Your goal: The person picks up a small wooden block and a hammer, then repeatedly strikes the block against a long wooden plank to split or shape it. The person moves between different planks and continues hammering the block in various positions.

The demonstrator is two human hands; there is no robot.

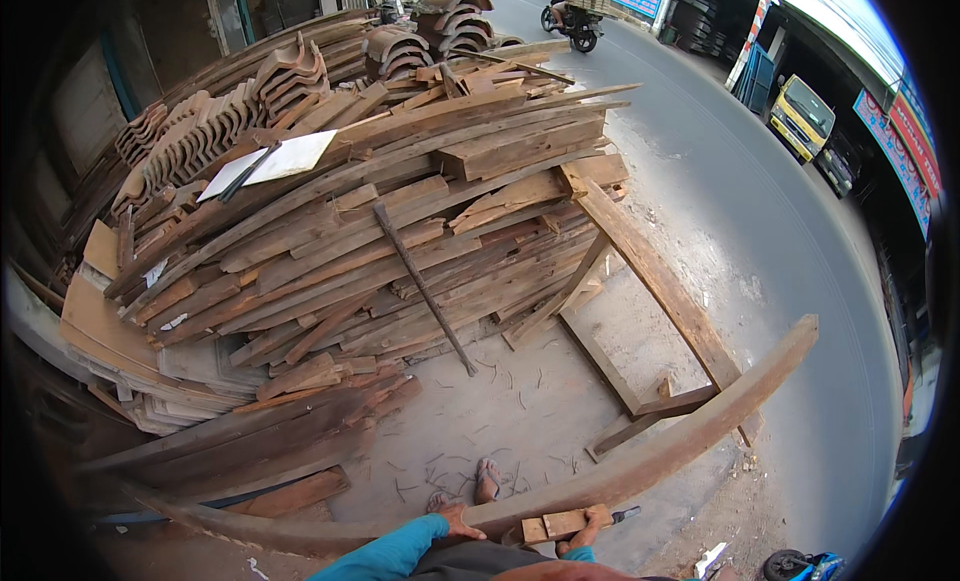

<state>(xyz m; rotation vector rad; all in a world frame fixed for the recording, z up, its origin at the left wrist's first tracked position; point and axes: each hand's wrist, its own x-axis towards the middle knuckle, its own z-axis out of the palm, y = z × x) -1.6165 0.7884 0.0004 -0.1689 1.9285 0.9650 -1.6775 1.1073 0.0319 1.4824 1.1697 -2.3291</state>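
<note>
A long plank [640, 461] runs from lower left to upper right. The left hand [458, 522] is laid open on it. Just right, a small block [562, 523] is gripped, seemingly, by the right hand [588, 531].

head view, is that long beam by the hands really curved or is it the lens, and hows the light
Head view: fisheye bends straight edges near the rim, so the long beam under the left hand and right hand bows, as does the road edge; black corners frame the picture; daylight is soft with faint shadows; the wood pile is sharp.
</note>
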